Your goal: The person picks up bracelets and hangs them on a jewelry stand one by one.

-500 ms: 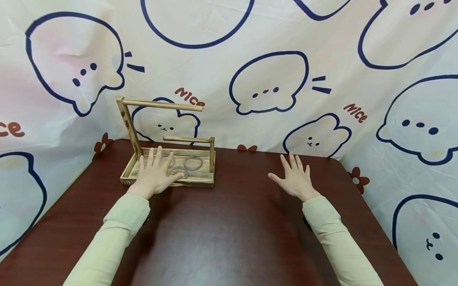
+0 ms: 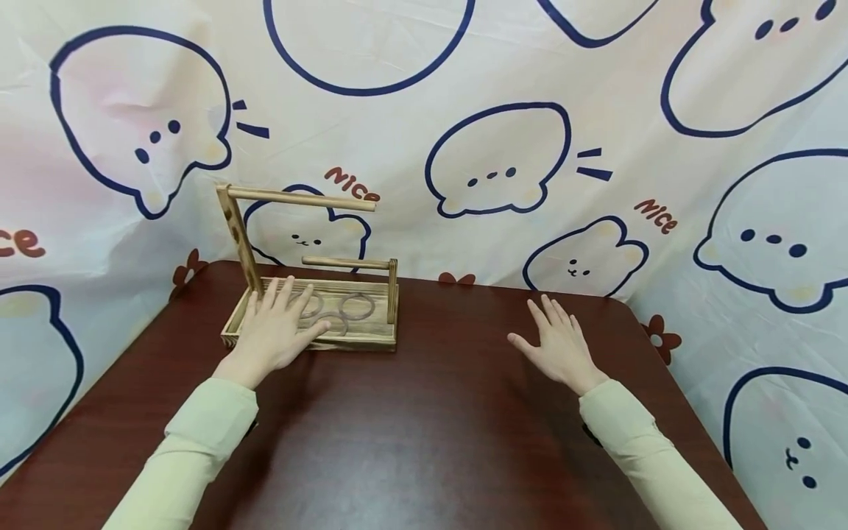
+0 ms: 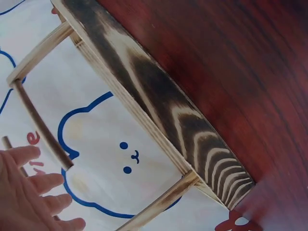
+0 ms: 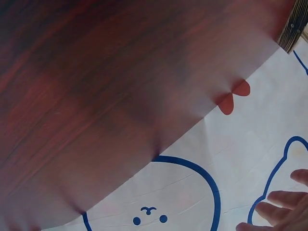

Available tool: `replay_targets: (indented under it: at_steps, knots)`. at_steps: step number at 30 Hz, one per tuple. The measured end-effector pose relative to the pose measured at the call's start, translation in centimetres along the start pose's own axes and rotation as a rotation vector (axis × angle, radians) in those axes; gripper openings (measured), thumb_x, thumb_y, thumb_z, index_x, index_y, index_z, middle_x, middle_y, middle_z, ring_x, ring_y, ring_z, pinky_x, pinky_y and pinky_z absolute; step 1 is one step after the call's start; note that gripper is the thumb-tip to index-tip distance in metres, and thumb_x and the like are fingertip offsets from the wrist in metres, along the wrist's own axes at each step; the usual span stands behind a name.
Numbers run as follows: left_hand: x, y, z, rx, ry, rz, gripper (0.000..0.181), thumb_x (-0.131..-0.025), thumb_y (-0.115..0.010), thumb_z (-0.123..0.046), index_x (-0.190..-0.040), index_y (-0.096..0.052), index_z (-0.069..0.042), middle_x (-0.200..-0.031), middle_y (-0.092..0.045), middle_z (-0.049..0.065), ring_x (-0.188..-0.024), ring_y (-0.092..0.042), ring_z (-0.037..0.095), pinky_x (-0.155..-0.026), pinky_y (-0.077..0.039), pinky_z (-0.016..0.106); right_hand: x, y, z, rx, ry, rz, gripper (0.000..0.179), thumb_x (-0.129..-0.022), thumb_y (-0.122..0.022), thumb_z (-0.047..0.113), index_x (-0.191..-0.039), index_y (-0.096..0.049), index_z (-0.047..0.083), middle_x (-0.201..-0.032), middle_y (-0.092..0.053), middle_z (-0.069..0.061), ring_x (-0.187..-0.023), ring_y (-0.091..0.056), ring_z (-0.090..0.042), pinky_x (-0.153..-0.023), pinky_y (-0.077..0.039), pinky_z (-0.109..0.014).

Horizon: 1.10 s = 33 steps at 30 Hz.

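A wooden tray stand [image 2: 358, 342] sits at the back left of the table, with a tall post and long rod on its left and a shorter post and rod on its right. Several thin rings [image 2: 358, 306] lie in its tray. My left hand [image 2: 268, 335] is spread over the tray's front left part in the head view, holding nothing and hiding some of it. In the left wrist view its fingers [image 3: 48, 183] overlap the rods. My right hand [image 2: 559, 346] hovers over the right side of the table, fingers straight, with nothing in it.
A dark red-brown table [image 2: 424, 442] stretches beneath both hands. Behind it and along its sides hangs a pale cloth [image 2: 397, 147] printed with cartoon outlines, meeting the table's back edge.
Both hands have drawn slightly back toward the body, the left one also moving left and the right one a little right. The stand and rings stay in place.
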<state>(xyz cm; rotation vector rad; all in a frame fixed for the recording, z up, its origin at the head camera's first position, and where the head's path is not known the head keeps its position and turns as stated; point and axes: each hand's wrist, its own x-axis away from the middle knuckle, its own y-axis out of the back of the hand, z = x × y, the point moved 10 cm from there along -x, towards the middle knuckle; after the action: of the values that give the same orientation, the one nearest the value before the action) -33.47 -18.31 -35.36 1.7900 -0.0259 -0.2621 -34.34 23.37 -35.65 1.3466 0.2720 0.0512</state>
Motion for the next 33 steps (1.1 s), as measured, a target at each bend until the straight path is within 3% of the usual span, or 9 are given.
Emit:
replay_targets:
  at_steps: [7,13,16,23,26,28,31,33]
  knots:
    - [1.7,1.6,-0.9,0.028,-0.022,-0.051,0.074,-0.091,-0.038,-0.057,-0.143,-0.030,-0.005,-0.146,-0.022,0.026,-0.135,-0.012,0.046,-0.104,-0.010,0.064,1.5,0.1,-0.5,-0.130,-0.007,-0.045,0.082,-0.088,-0.040,0.062,-0.143,-0.029,0.003,-0.148,-0.025,-0.019,-0.134,-0.024,-0.038,-0.104,-0.025,-0.056]
    - [3.6,1.8,-1.4,0.063,-0.054,-0.084,0.068,-0.092,-0.046,-0.048,-0.139,-0.036,0.000,-0.140,-0.035,0.027,-0.131,-0.023,0.046,-0.106,-0.015,0.058,2.8,-0.5,0.3,-0.228,0.007,-0.061,0.072,-0.090,-0.047,0.054,-0.140,-0.035,0.005,-0.145,-0.032,-0.018,-0.132,-0.030,-0.037,-0.103,-0.028,-0.057]
    - [4.3,1.4,-1.2,0.121,-0.036,-0.078,0.065,-0.091,-0.048,-0.047,-0.136,-0.041,0.000,-0.138,-0.038,0.027,-0.129,-0.029,0.045,-0.104,-0.022,0.059,3.4,-1.1,0.5,-0.277,0.002,-0.053,0.070,-0.089,-0.050,0.053,-0.139,-0.038,0.006,-0.144,-0.034,-0.018,-0.131,-0.032,-0.037,-0.102,-0.028,-0.058]
    - [5.8,-1.0,0.7,0.284,0.092,-0.038,0.058,-0.092,-0.047,-0.046,-0.132,-0.048,-0.004,-0.135,-0.044,0.024,-0.122,-0.040,0.044,-0.091,-0.035,0.060,4.1,-2.8,0.3,-0.367,-0.027,-0.002,0.071,-0.088,-0.046,0.057,-0.137,-0.041,0.005,-0.139,-0.043,-0.018,-0.126,-0.040,-0.036,-0.099,-0.035,-0.055]
    - [5.9,-1.9,1.5,0.429,0.150,-0.050,0.048,-0.093,-0.047,-0.039,-0.127,-0.053,-0.005,-0.130,-0.049,0.022,-0.117,-0.046,0.040,-0.089,-0.039,0.055,4.1,-2.9,0.3,-0.390,-0.035,-0.012,0.067,-0.089,-0.045,0.056,-0.134,-0.045,0.006,-0.136,-0.047,-0.017,-0.124,-0.043,-0.035,-0.097,-0.037,-0.054]
    - [5.9,-2.6,2.4,0.546,0.221,-0.058,0.041,-0.094,-0.047,-0.033,-0.124,-0.056,-0.005,-0.127,-0.053,0.021,-0.114,-0.050,0.037,-0.087,-0.042,0.048,4.1,-2.9,0.3,-0.411,-0.041,-0.024,0.062,-0.090,-0.046,0.053,-0.132,-0.049,0.007,-0.133,-0.049,-0.016,-0.123,-0.045,-0.034,-0.096,-0.039,-0.053]
    - [5.7,-3.2,4.4,0.664,0.341,-0.111,0.036,-0.094,-0.046,-0.025,-0.120,-0.058,-0.003,-0.123,-0.057,0.020,-0.110,-0.052,0.030,-0.084,-0.041,0.035,4.1,-3.0,0.4,-0.458,-0.051,-0.033,0.053,-0.091,-0.049,0.047,-0.128,-0.053,0.008,-0.130,-0.053,-0.014,-0.120,-0.049,-0.032,-0.094,-0.042,-0.051]
    - [5.4,-2.8,6.1,0.678,0.391,-0.194,0.034,-0.093,-0.047,-0.022,-0.118,-0.060,-0.002,-0.118,-0.060,0.019,-0.103,-0.054,0.023,-0.080,-0.040,0.027,4.0,-3.0,0.5,-0.488,-0.062,-0.039,0.048,-0.092,-0.051,0.044,-0.126,-0.055,0.010,-0.129,-0.055,-0.012,-0.118,-0.051,-0.030,-0.092,-0.043,-0.049]
